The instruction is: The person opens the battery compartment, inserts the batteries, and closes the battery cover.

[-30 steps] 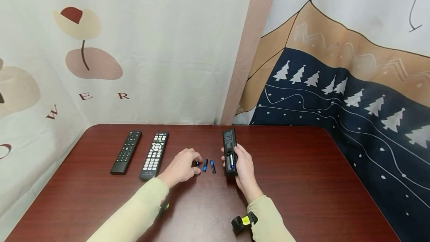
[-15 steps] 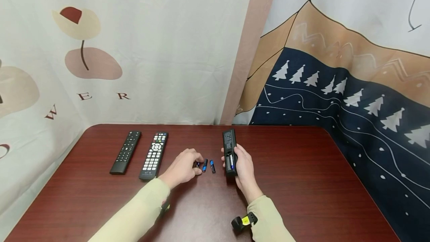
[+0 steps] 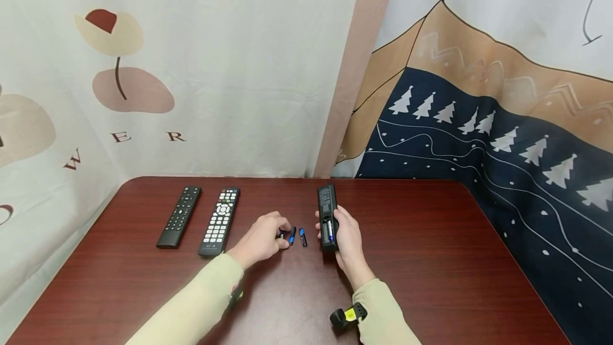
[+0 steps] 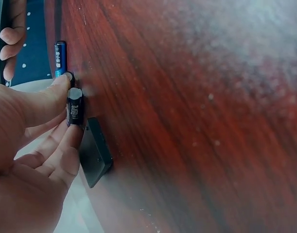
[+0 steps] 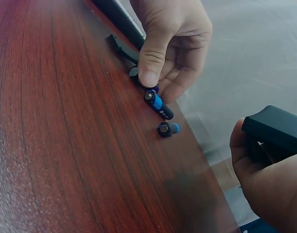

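Observation:
My left hand [image 3: 262, 238] is low over the table, its thumb and fingers pinching a dark battery [image 4: 76, 108]. Right beside its fingertips lie two blue-and-black batteries, the nearer battery [image 3: 292, 236] and the farther battery [image 3: 303, 237]. A small black battery cover [image 4: 96, 154] is on the table by the left fingers, mostly hidden by that hand in the head view. Held in my right hand [image 3: 350, 236] is a black remote control [image 3: 328, 204], back side up. Its battery compartment is uncovered, and a silver battery [image 3: 329, 229] shows inside.
Two more remote controls rest on the left of the brown table [image 3: 431, 260]: a slim black remote [image 3: 180, 218] and a remote with white buttons [image 3: 220, 222]. Patterned curtains [image 3: 239, 68] hang behind the table's back edge.
The left hand has edged slightly right, closer to the two loose batteries. My right hand and the remote control stay in place.

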The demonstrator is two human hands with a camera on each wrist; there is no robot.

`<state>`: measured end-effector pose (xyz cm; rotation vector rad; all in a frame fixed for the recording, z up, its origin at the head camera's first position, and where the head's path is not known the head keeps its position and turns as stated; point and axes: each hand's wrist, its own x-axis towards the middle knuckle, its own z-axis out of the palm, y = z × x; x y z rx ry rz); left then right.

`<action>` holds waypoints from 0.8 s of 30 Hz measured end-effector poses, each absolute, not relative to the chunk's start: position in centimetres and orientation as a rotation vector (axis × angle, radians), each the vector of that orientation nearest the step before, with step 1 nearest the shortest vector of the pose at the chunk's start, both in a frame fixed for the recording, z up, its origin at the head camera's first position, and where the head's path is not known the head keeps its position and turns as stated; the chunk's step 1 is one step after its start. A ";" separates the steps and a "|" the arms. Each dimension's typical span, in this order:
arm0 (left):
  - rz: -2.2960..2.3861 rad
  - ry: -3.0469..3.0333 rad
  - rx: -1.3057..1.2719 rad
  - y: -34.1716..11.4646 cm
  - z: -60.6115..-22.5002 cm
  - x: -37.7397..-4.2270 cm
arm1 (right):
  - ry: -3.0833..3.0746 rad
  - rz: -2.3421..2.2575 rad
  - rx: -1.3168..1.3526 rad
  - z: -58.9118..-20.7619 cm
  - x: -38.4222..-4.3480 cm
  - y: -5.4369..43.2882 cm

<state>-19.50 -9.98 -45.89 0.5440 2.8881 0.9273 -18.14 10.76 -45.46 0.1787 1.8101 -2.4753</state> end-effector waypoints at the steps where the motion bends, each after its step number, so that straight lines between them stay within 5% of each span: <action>1: 0.929 2.884 0.544 -10.0 -45.8 -19.5 | 1.811 -2.474 0.182 -45.4 -18.1 10.8; 24: 0.776 2.913 0.616 -9.9 -45.5 -20.2 | 1.818 -2.464 0.184 -45.6 -18.1 10.7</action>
